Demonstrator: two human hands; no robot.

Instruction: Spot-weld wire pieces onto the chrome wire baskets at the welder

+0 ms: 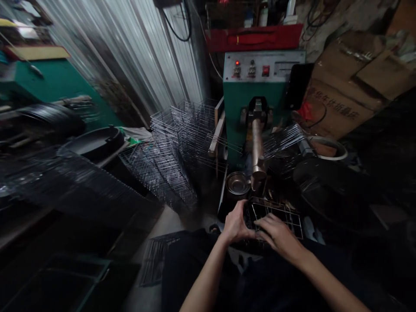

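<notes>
Low in front of me, below the arm of a green machine, is a small wire grid frame (282, 209) of thin metal rods. My left hand (236, 224) grips its left side, thumb stretched toward the right hand. Over the near part of the grid, my right hand (278, 235) has its fingers bent and pressed against the wires. Both hands nearly meet at the frame's near edge, where the fingertips partly hide the rods. Just beyond the grid, the machine's thick metal electrode arm (257, 147) points down toward me, apart from my hands.
The green machine (235, 102) carries a switch panel (260, 67) with a lit red lamp. Stacked wire racks (175, 151) stand to its left. A round metal dish (238, 183) sits beneath the arm. Loose metal rods (282, 141), a round tub (341, 145) and a cardboard box (344, 95) lie right.
</notes>
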